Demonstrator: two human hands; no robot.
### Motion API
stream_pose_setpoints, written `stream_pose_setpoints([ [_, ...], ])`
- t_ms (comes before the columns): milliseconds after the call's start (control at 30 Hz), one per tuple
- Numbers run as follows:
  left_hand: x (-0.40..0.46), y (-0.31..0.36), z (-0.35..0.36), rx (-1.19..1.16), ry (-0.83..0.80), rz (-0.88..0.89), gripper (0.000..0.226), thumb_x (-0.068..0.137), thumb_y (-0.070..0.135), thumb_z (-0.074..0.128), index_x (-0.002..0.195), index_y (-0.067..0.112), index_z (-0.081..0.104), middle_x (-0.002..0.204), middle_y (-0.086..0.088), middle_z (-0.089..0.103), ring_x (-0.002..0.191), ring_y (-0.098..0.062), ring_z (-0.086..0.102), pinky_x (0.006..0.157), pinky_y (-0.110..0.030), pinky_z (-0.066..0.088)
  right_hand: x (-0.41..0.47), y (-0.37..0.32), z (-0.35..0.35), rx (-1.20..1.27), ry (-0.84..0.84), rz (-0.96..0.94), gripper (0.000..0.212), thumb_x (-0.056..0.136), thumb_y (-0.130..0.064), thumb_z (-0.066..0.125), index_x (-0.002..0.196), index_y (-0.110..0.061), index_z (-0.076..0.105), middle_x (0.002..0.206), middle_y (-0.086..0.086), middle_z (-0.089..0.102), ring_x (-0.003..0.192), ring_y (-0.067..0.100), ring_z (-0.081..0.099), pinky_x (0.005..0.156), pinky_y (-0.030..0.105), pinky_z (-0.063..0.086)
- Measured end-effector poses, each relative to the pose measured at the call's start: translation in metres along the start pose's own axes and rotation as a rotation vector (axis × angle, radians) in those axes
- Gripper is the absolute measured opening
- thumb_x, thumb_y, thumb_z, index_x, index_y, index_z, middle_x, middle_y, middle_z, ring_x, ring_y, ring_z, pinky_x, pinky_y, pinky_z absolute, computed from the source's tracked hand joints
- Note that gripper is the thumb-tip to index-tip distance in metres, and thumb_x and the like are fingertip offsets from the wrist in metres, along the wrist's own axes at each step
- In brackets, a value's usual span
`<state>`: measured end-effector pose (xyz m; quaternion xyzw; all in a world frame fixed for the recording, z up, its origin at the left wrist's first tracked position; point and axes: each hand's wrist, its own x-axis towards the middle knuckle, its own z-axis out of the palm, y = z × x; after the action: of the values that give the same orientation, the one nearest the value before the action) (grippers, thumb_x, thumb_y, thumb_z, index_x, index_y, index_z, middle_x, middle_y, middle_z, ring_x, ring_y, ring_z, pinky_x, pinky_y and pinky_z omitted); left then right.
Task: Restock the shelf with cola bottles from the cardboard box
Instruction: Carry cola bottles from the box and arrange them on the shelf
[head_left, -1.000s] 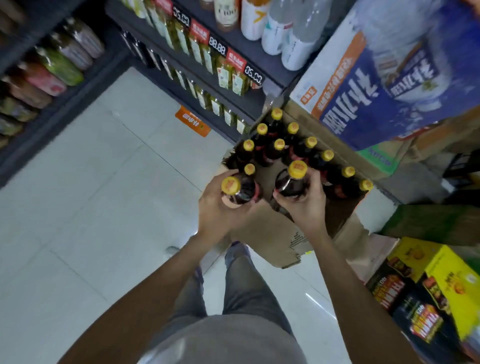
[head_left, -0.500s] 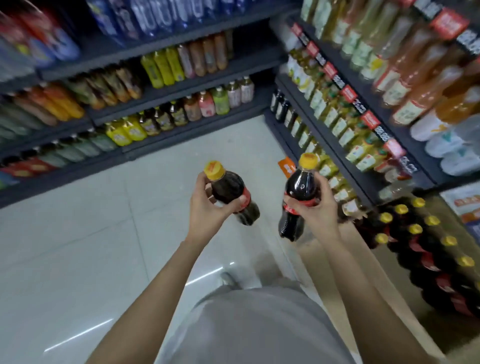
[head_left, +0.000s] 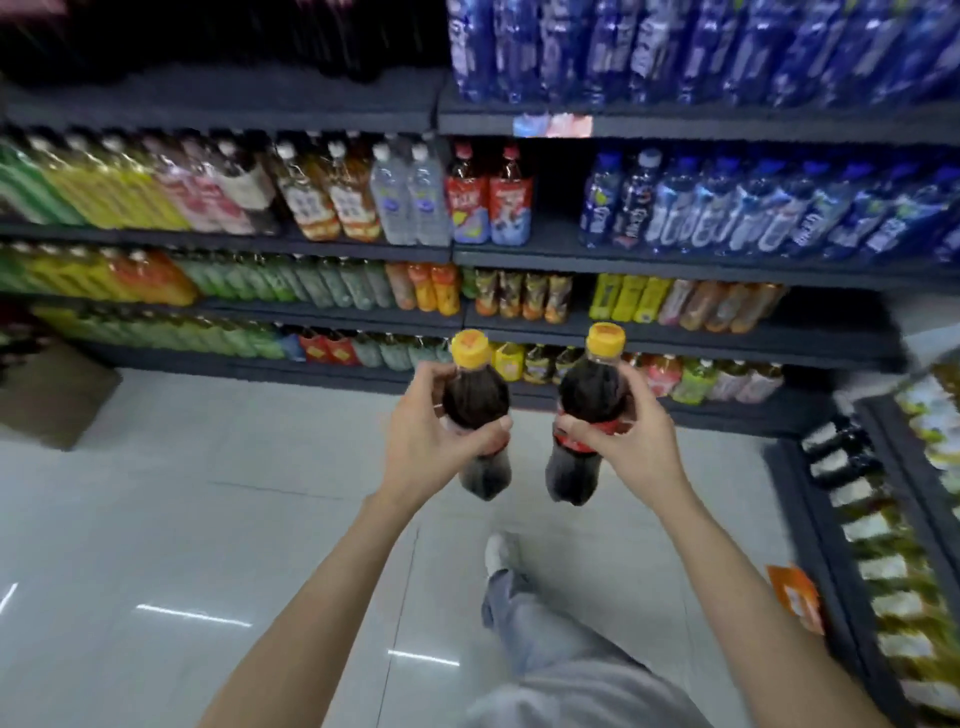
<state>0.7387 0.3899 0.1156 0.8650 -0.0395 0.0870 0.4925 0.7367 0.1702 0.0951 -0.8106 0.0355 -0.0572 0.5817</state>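
Note:
I hold two dark cola bottles with yellow caps and red labels out in front of me, above the floor. My left hand (head_left: 423, 441) grips the left cola bottle (head_left: 475, 400) around its middle. My right hand (head_left: 631, 447) grips the right cola bottle (head_left: 592, 395) at its label. Both bottles stand roughly upright, side by side and slightly apart. The dark shelf unit (head_left: 519, 260) full of drinks faces me across the aisle. The cardboard box with the other cola bottles is out of view.
A second shelf (head_left: 883, 519) with bottles runs along my right side. A brown cardboard box (head_left: 47, 395) sits on the floor at the far left. Pale tiled floor (head_left: 182, 519) lies between me and the shelves. My leg and shoe (head_left: 501, 553) step forward.
I lifted both bottles out of the cardboard box and turned left. The view swung from the box to the facing shelf, and the bottles now stand more upright.

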Motion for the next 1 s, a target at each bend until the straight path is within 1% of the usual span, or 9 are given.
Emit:
stream_pose_setpoints([
  [67,0.050,-0.012,-0.020,-0.027,0.106,0.016,0.059,0.062,0.033,0.088,0.097,0.038,0.041,0.091,0.020,0.058,0.083,0.011,0.056,0.068,-0.006,0.041,0.059,-0.014,0.028,0.034,0.001,-0.017,0.075,0.064,-0.024,0.087,0.128,-0.021,0.048,0.120,-0.004,0.060,0.111,0.012,0.057,0.098,0.030,0.047],
  [133,0.101,-0.022,-0.040,-0.033,0.211,0.031,0.058,0.062,0.033,0.088,0.097,0.038,0.042,0.090,0.018,0.060,0.081,0.008,0.058,0.068,-0.010,0.043,0.114,-0.035,0.054,0.050,-0.008,-0.034,0.078,0.062,-0.030,0.087,0.128,-0.021,0.047,0.122,-0.003,0.059,0.112,0.014,0.057,0.098,0.034,0.046],
  [300,0.231,-0.034,-0.096,-0.009,0.395,0.135,0.061,0.063,0.035,0.088,0.112,0.028,0.052,0.105,0.009,0.064,0.098,-0.002,0.061,0.085,-0.020,0.049,0.234,-0.099,0.106,0.022,-0.044,-0.240,0.065,0.063,-0.032,0.086,0.116,-0.032,0.048,0.114,-0.010,0.060,0.108,0.009,0.056,0.090,0.019,0.042],
  [433,0.332,-0.049,-0.136,-0.022,0.493,0.242,0.060,0.068,0.040,0.083,0.118,0.027,0.052,0.110,0.011,0.061,0.103,-0.004,0.059,0.088,-0.022,0.049,0.315,-0.143,0.143,0.016,-0.029,-0.369,0.064,0.068,-0.031,0.084,0.121,-0.025,0.049,0.118,-0.009,0.059,0.111,0.006,0.054,0.091,0.019,0.041],
  [500,0.381,-0.062,-0.153,-0.049,0.509,0.271,0.059,0.070,0.042,0.081,0.118,0.026,0.051,0.110,0.010,0.060,0.104,-0.006,0.059,0.090,-0.029,0.050,0.353,-0.158,0.164,0.008,0.009,-0.412,0.068,0.069,-0.032,0.083,0.126,-0.020,0.048,0.122,-0.006,0.057,0.115,0.009,0.053,0.094,0.020,0.042],
  [633,0.469,-0.086,-0.181,-0.136,0.504,0.323,0.059,0.072,0.036,0.081,0.120,0.024,0.050,0.110,0.016,0.057,0.104,0.008,0.054,0.093,-0.020,0.046,0.423,-0.174,0.214,0.014,0.167,-0.459,0.070,0.069,-0.035,0.083,0.127,-0.017,0.048,0.127,0.002,0.055,0.120,0.016,0.051,0.103,0.031,0.041],
  [800,0.558,-0.101,-0.201,-0.202,0.415,0.329,0.062,0.070,0.033,0.083,0.122,0.018,0.053,0.110,0.010,0.062,0.102,0.004,0.059,0.092,-0.023,0.050,0.503,-0.204,0.262,-0.029,0.341,-0.434,0.069,0.069,-0.038,0.082,0.125,-0.037,0.043,0.123,-0.015,0.052,0.120,0.011,0.047,0.102,0.023,0.036],
  [900,0.603,-0.108,-0.209,-0.187,0.361,0.269,0.064,0.064,0.051,0.079,0.120,0.035,0.054,0.106,0.018,0.065,0.099,-0.001,0.063,0.092,-0.034,0.052,0.552,-0.213,0.278,-0.062,0.408,-0.365,0.073,0.062,-0.054,0.076,0.126,-0.035,0.047,0.119,-0.004,0.060,0.115,0.019,0.054,0.099,0.038,0.043],
  [1000,0.632,-0.118,-0.208,-0.139,0.308,0.235,0.069,0.062,0.063,0.074,0.123,0.038,0.052,0.110,0.016,0.067,0.102,-0.004,0.063,0.092,-0.035,0.052,0.588,-0.216,0.288,-0.064,0.481,-0.293,0.084,0.057,-0.064,0.072,0.128,-0.024,0.051,0.113,0.006,0.065,0.109,0.022,0.059,0.095,0.040,0.047],
])
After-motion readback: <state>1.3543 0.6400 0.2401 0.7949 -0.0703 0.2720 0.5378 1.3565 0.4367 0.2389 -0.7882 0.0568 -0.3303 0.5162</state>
